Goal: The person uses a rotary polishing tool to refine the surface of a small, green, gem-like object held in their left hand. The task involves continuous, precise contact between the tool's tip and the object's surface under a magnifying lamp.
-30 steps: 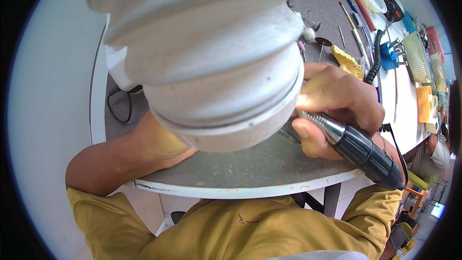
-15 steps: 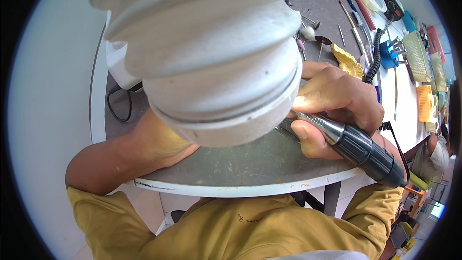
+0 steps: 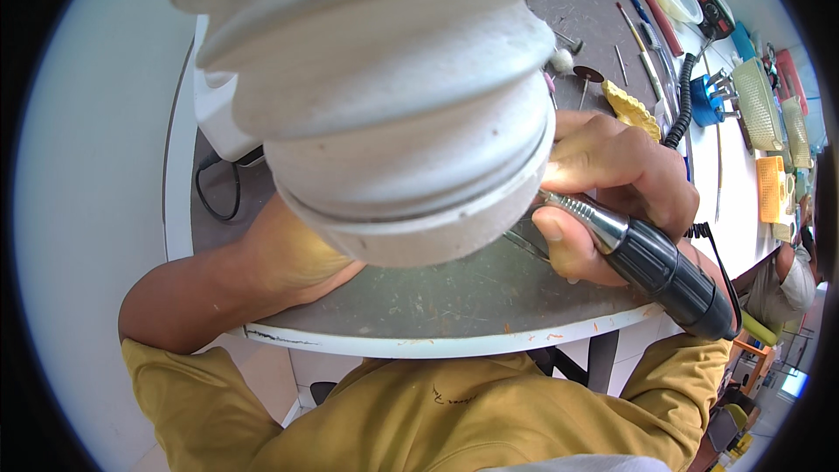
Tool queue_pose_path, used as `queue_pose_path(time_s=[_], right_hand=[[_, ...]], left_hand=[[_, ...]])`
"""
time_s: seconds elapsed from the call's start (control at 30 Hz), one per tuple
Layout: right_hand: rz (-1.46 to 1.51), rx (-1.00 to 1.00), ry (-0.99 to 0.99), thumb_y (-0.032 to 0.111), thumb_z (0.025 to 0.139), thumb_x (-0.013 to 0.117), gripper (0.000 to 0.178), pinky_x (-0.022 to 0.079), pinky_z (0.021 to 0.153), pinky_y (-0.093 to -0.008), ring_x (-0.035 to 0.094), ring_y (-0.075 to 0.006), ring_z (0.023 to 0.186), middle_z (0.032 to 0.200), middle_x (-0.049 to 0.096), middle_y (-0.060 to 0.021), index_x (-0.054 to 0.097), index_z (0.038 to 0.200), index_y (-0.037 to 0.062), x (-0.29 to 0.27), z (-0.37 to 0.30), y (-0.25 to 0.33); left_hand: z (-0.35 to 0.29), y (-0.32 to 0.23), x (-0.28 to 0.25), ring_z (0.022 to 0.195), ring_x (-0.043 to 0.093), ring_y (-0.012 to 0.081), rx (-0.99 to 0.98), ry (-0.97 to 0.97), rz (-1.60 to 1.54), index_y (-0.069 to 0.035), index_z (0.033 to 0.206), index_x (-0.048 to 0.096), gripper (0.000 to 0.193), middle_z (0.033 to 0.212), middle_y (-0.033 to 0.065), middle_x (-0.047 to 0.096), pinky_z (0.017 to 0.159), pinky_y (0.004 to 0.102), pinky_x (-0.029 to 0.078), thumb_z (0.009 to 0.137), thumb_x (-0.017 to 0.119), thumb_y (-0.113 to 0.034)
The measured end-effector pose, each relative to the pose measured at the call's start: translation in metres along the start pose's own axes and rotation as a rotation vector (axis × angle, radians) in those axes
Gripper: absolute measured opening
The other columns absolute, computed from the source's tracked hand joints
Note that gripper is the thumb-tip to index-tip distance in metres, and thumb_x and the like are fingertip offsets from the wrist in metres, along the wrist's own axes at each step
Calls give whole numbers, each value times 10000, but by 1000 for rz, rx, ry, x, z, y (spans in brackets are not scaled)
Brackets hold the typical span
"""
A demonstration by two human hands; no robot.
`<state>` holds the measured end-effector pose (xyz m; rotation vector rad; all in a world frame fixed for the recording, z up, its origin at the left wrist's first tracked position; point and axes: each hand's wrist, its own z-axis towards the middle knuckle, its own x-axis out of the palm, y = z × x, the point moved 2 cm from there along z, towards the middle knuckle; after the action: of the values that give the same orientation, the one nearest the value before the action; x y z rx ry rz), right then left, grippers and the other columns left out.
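My right hand (image 3: 631, 164) is wrapped round a black and silver rotary handpiece (image 3: 657, 264), its silver nose pointing up and left. The handpiece's tip disappears behind a wide white corrugated hose (image 3: 398, 114) that hangs over the middle of the work. Only the wrist and heel of my left hand (image 3: 308, 249) show at the hose's lower left; its fingers are hidden, and so is anything they hold. Beneath the hose's rim, close to my right thumb, lies a thin metal tool (image 3: 524, 245). A yellow dental cast (image 3: 631, 114) rests just beyond my right knuckles.
Several small shanked bits, among them a dark disc (image 3: 588, 74) and a white felt tip (image 3: 561, 61), stand or lie at the back. Brushes, a red rod (image 3: 662, 19), a coiled black cord (image 3: 680, 118), a blue holder (image 3: 704, 98) and baskets (image 3: 757, 103) line the right side.
The white hose has shifted slightly to the right. My right thumb and the handpiece have moved a little; my left forearm stays where it was.
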<state>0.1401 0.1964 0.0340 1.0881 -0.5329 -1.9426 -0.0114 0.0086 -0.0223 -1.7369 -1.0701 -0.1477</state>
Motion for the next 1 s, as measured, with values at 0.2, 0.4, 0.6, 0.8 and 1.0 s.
queue_pose_path(time_s=[0.2, 0.4, 0.6, 0.8, 1.0], right_hand=[[-9, -2, 3, 22, 832, 760, 277, 512, 884, -397, 678, -306, 990, 960, 688, -180, 617, 1062, -35, -1, 0, 0], [-5, -13, -5, 16, 831, 754, 268, 515, 881, -400, 678, -308, 982, 943, 690, -175, 620, 1056, -41, 0, 1, -2], [-19, -16, -18, 16, 825, 758, 272, 516, 878, -400, 678, -310, 982, 929, 693, -171, 626, 1055, -47, 0, 0, -3], [-23, -3, -24, 26, 814, 771, 284, 521, 872, -400, 682, -317, 968, 913, 696, -165, 634, 1052, -47, 1, 1, 0], [-41, -2, -41, 32, 808, 782, 284, 524, 874, -402, 687, -325, 953, 907, 697, -165, 638, 1038, -53, 2, 1, 0]], left_hand=[[1, -1, 1, 841, 643, 142, 6, 14, 16, 78, 1201, 623, 252, 1028, 153, 662, 725, 233, 545, 987, 576, -46], [1, -2, 3, 840, 640, 139, 2, 15, 19, 82, 1203, 620, 254, 1016, 150, 663, 725, 231, 543, 987, 572, -45], [1, -1, 0, 833, 633, 137, -17, -13, 11, 81, 1200, 621, 253, 1004, 144, 660, 723, 233, 541, 990, 569, -49], [1, 0, -2, 826, 628, 127, -15, -17, 22, 75, 1208, 618, 255, 986, 127, 659, 722, 228, 537, 994, 563, -52], [2, -6, -1, 827, 627, 121, 16, 37, 297, 67, 1217, 615, 261, 994, 114, 660, 717, 223, 532, 998, 571, -70]])
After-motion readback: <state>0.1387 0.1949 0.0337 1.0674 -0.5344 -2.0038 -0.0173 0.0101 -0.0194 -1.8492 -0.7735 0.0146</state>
